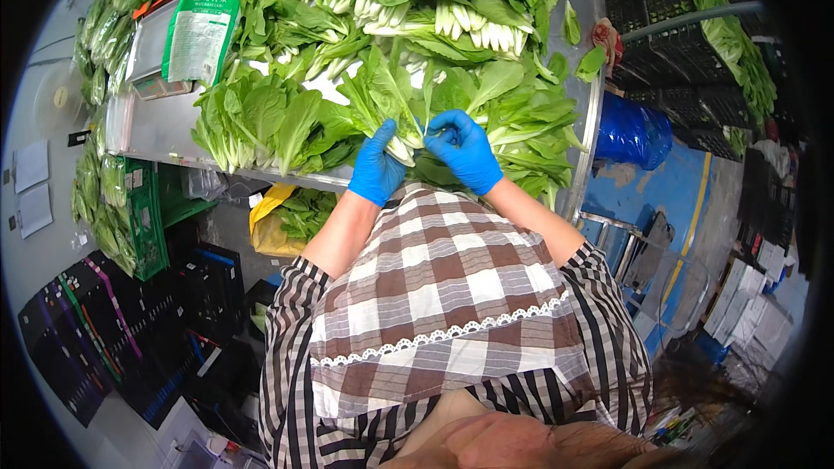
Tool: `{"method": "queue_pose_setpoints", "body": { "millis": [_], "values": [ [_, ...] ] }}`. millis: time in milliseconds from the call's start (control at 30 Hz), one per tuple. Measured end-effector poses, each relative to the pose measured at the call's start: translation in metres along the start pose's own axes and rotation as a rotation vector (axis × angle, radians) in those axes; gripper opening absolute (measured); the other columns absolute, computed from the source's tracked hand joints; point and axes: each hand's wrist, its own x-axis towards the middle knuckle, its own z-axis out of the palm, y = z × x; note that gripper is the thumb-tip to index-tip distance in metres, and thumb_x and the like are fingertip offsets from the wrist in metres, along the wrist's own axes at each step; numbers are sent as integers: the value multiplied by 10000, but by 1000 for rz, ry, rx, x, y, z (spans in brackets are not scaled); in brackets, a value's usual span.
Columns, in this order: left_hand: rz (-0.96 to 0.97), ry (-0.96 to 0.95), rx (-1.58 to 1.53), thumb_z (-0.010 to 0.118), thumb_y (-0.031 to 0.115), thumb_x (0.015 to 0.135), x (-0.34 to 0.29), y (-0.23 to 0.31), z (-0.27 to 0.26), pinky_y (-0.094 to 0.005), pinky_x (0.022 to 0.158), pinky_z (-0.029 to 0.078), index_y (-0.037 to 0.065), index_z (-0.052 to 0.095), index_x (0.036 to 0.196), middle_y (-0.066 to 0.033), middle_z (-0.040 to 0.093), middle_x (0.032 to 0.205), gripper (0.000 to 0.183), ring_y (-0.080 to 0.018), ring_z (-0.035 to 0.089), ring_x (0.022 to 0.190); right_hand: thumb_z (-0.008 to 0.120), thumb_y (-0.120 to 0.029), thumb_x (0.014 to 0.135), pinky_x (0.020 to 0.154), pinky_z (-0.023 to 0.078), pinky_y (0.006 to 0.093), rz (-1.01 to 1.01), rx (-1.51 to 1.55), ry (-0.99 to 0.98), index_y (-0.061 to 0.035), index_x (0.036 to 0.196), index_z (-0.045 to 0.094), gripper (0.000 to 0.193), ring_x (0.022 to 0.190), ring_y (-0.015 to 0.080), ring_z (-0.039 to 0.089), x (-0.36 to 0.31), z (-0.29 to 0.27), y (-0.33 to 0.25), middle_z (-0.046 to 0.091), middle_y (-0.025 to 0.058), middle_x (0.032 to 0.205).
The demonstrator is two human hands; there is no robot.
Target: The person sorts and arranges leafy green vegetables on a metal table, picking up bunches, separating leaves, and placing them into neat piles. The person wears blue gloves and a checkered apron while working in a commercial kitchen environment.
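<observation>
Grey metal counter (169, 130), mostly covered by loose leafy greens (486, 30), piled deepest toward the far edge. Blue floor (682, 182) with a yellow stripe (695, 208) beyond the right edge; two pale sheets of paper (33, 165) on the wall at far left.

Labels: green-and-white pouch (201, 39) near the far left corner, pale printing on its green top, finer printing on a white panel, too small to read. It leans on a metal-topped device (149, 48).

Containers: black crates (656, 61) stacked past the right edge, leaves showing at several. Green crate (146, 221) below the near left corner. Yellow bag (271, 227) under the near edge, leaves at its right side; whether inside or behind, cannot tell.

Hands, both in blue gloves, at the middle of the near edge. Left hand (378, 169) clamped on the white stems of a leafy bunch (382, 91), leaves tilted toward the far edge. Right hand (465, 149) just beside it, fingertips together; what they pinch, if anything, cannot be made out.
</observation>
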Motion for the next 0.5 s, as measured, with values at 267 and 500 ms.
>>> {"method": "queue_pose_setpoints", "body": {
  "millis": [267,500],
  "values": [
    [321,130,345,636,97,876,-29,57,-7,-380,878,498,12,512,1245,-129,611,1136,399,-256,601,1014,663,-110,867,652,479,242,161,124,37,-26,1030,612,190,721,111,583,0,-15,31,630,38,855],
    [938,717,1645,803,273,724,-47,190,-82,-390,890,468,-48,566,1171,-223,621,1130,599,-328,610,995,649,-106,874,646,482,244,145,34,44,-26,1026,628,173,697,105,580,2,-20,41,639,35,849]
  ]
}}
